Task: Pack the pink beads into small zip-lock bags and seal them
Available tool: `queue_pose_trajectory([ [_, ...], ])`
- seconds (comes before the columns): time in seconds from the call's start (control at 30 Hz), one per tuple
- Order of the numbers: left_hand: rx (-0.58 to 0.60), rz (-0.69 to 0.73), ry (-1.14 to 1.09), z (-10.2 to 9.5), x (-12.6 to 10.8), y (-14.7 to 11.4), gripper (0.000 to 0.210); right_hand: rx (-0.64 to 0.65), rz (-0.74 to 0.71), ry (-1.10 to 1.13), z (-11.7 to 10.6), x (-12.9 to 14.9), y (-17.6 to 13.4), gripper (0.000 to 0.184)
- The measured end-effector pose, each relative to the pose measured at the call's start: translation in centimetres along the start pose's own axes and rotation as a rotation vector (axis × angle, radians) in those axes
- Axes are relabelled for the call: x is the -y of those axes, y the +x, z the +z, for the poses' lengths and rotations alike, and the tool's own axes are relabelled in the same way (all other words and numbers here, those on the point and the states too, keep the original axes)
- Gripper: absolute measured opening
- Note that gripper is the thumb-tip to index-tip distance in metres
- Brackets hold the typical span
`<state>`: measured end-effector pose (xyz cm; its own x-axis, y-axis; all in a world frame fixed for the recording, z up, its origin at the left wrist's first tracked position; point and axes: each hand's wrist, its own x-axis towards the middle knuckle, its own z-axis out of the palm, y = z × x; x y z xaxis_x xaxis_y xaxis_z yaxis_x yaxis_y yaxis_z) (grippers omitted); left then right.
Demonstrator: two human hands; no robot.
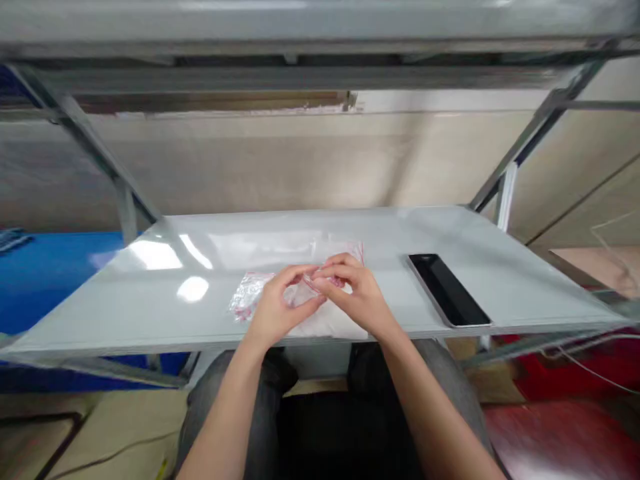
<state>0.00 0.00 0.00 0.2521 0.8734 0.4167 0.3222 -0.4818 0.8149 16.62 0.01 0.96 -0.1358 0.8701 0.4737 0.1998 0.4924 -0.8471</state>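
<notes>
My left hand [277,307] and my right hand [357,288] meet low over the table near its front edge. Between their fingertips they pinch a small clear plastic zip bag [309,283] with a red strip; its contents are too blurred to make out. To the left of my left hand lies another clear zip bag [249,293] with reddish bits at its lower end. A further clear bag with a red edge [357,249] shows just beyond my right hand. Under my hands is a pale, flat sheet or bag [336,321], partly hidden by them.
On the white tabletop [150,307], a black smartphone-like device [450,290] lies to the right. Metal frame posts [93,143] rise at both back corners to a shelf [320,33] overhead. A blue surface [60,273] stands at left, and something red [565,427] at lower right.
</notes>
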Motion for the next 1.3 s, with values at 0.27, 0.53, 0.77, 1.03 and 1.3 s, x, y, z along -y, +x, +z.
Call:
queue_pose_trajectory([
  [0.27, -0.127, 0.018, 0.022, 0.4, 0.3, -0.2, 0.053, 0.028, -0.008, -0.029, 0.0, 1.0, -0.4, 0.006],
  [0.53, -0.177, 0.047, -0.285, -0.5, -0.5, -0.3, 0.014, -0.012, 0.155, 0.151, -1.1, 1.1, -0.2, 0.004],
  [0.77, -0.333, 0.148, -0.324, -0.4, -0.1, -0.3, 0.017, -0.057, 0.117, 0.191, -1.1, 1.0, -0.1, 0.019],
  [1.03, -0.440, 0.258, -0.199, -0.3, -0.4, -0.8, 0.035, -0.129, 0.071, 0.122, -1.2, 1.5, -0.3, 0.024],
  [1.3, -0.216, 0.299, -0.083, -0.7, -1.5, -0.9, 0.043, -0.079, 0.015, 0.076, -0.9, 2.8, -0.6, 0.025],
])
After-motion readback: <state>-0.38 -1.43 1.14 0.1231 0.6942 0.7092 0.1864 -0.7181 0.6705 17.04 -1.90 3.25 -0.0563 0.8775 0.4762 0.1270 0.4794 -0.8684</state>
